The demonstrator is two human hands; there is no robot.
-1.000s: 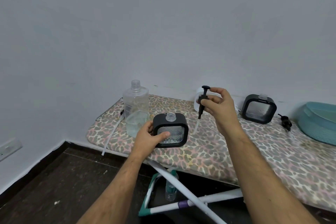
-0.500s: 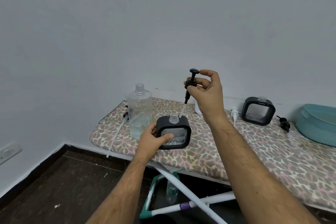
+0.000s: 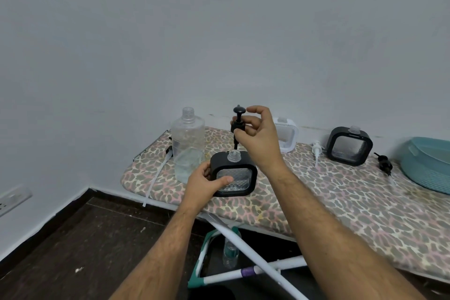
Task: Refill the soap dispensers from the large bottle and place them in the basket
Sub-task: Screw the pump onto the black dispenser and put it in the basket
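Observation:
A black square soap dispenser (image 3: pixel 239 178) with an open clear neck stands near the front of the ironing board, and my left hand (image 3: pixel 207 185) grips its left side. My right hand (image 3: pixel 258 139) holds a black pump head (image 3: pixel 238 124) upright directly over that neck, its tube tip reaching down to the opening. The large clear bottle (image 3: pixel 188 143), uncapped and partly filled, stands just left of the dispenser. A white dispenser (image 3: pixel 287 135) and a second black dispenser (image 3: pixel 349 146) stand at the back. The teal basket (image 3: pixel 423 165) sits at the far right.
A white pump (image 3: pixel 316 151) and another black pump (image 3: pixel 384 163) lie loose on the leopard-print board (image 3: pixel 341 202). A long white tube (image 3: pixel 155 178) hangs over the board's left end. Under the board are its crossed legs and a small bottle (image 3: pixel 230 253). The wall is close behind.
My right hand lifted the black pump from beside the dispenser, carried it left and brought it over the open neck. My left hand kept its hold on the dispenser.

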